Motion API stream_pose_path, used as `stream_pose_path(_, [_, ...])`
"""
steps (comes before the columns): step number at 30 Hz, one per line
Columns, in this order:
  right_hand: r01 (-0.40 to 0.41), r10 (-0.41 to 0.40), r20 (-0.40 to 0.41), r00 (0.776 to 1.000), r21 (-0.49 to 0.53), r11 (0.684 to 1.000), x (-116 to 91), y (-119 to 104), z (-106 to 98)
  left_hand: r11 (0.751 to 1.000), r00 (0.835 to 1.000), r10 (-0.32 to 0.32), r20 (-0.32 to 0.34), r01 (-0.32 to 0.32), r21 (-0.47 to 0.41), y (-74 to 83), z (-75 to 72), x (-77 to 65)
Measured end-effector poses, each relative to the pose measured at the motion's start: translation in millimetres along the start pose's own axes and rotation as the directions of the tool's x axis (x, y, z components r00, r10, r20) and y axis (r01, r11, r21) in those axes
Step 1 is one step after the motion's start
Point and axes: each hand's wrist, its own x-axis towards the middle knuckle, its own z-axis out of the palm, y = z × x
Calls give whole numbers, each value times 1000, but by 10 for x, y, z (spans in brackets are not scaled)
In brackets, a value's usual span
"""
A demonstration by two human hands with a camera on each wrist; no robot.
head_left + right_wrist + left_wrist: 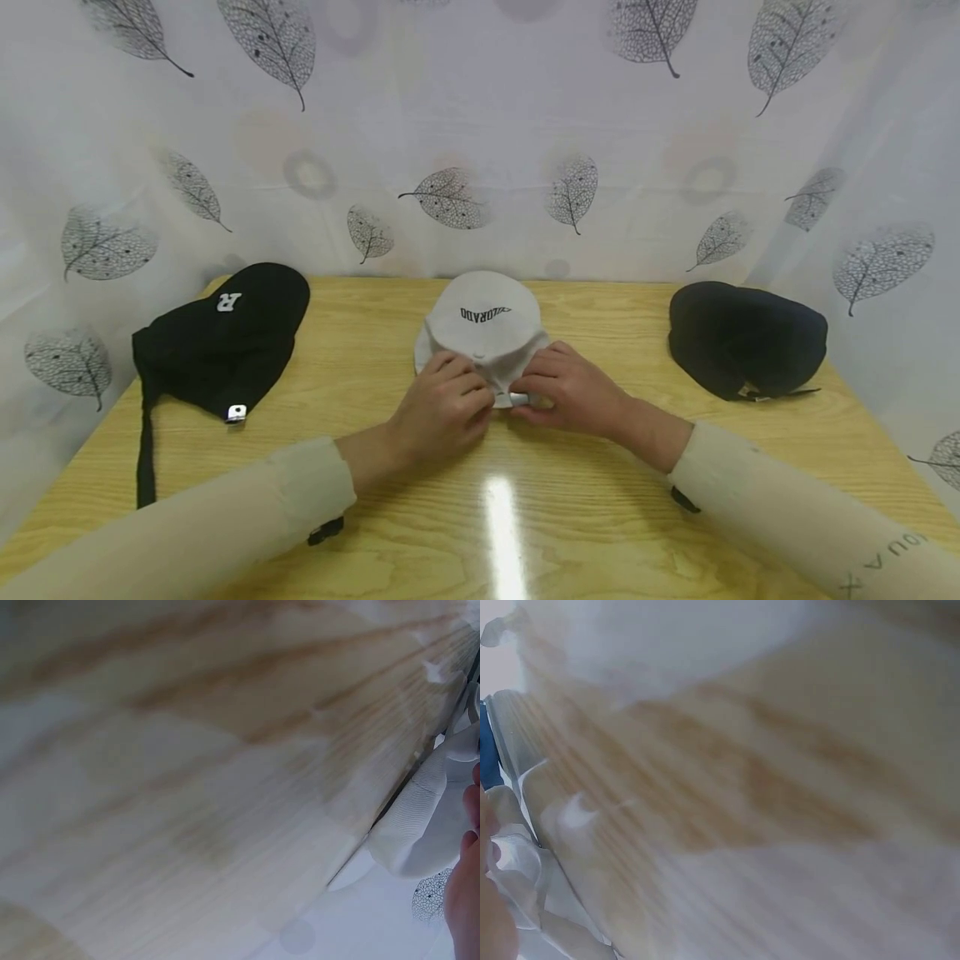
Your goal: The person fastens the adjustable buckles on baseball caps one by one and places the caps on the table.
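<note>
A white cap (487, 312) with dark COLORADO lettering lies at the table's far middle, its crown away from me. My left hand (442, 408) grips its near edge with curled fingers. Just to the right, my right hand (573, 390) pinches a small pale, shiny strap end (519, 399) at the same edge between thumb and fingers. In the left wrist view, white cloth of the cap (536, 889) shows at the left border beside blurred fingers. The right wrist view has the cap (420, 810) at its right border, next to my fingertips (472, 806).
On the left lies a black cap (232, 342) with a white R, a silvery buckle (236, 412) and a long strap hanging toward me. A dark navy cap (746, 337) lies on the right. The wooden table (375, 542) meets a leaf-patterned curtain (495, 108) at the back.
</note>
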Motion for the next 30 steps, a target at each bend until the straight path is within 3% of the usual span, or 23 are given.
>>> stream_pose_path(12, [19, -19, -22, 1000, 10, 1000, 1, 11, 6, 999, 998, 39, -57, -41, -25, -2, 14, 7])
stream_pose_path(30, [36, -36, -12, 999, 29, 999, 6, 13, 29, 998, 995, 59, -76, -60, -15, 14, 22, 22])
